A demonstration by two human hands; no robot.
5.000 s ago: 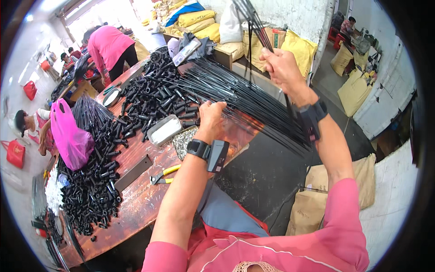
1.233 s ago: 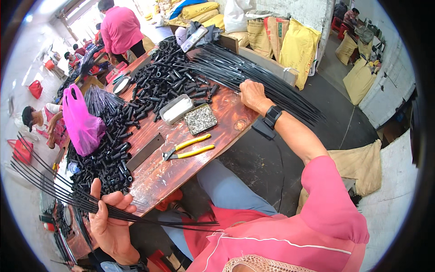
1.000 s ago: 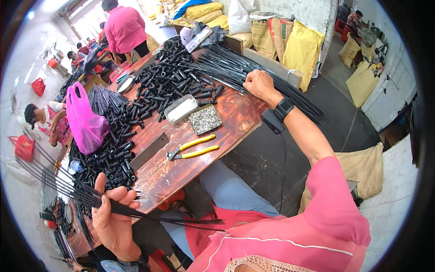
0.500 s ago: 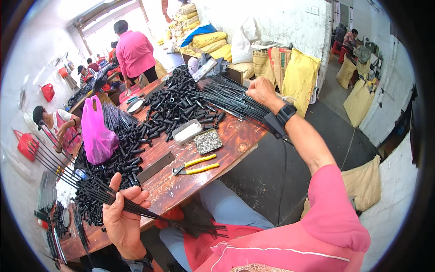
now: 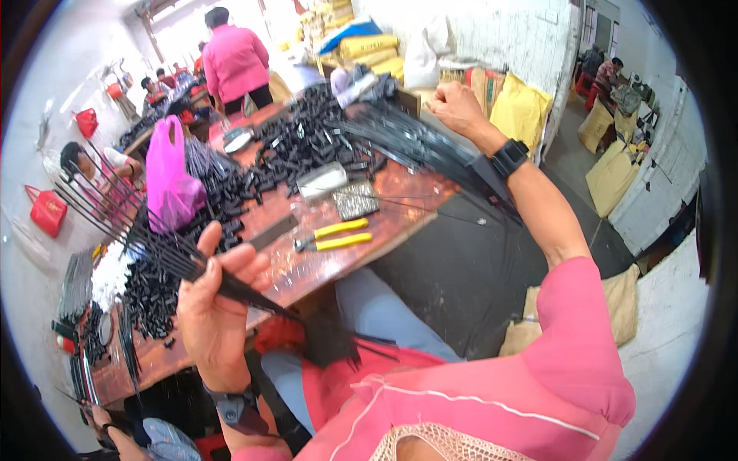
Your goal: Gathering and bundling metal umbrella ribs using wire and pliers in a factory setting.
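Observation:
My left hand [image 5: 209,330] is closed round a fanned bundle of thin black rods [image 5: 157,252], the thumb across them and the other fingers partly lifted. The rods slant from upper left down toward my lap. My right hand [image 5: 460,111] is curled into a fist above the far right of the table, over a large pile of dark thin rods [image 5: 407,137] that sticks out past the table edge. Whatever the right fingers hold, if anything, is hidden. Yellow-handled pliers [image 5: 342,233] lie between my hands, near a tin of small metal bits [image 5: 356,200] and a clear plastic box [image 5: 321,181].
Short black tubular pieces [image 5: 296,150] heap across the wooden table [image 5: 419,184]. A purple plastic bag [image 5: 171,188] stands among them, and a dark flat bar [image 5: 273,230] lies by the pliers. Yellow sacks [image 5: 521,107] lean on the wall. Co-workers are at the left and back.
My right fist has risen slightly and shifted right over the pile. My left hand has lifted a little with its rods. The view has tilted and is blurred.

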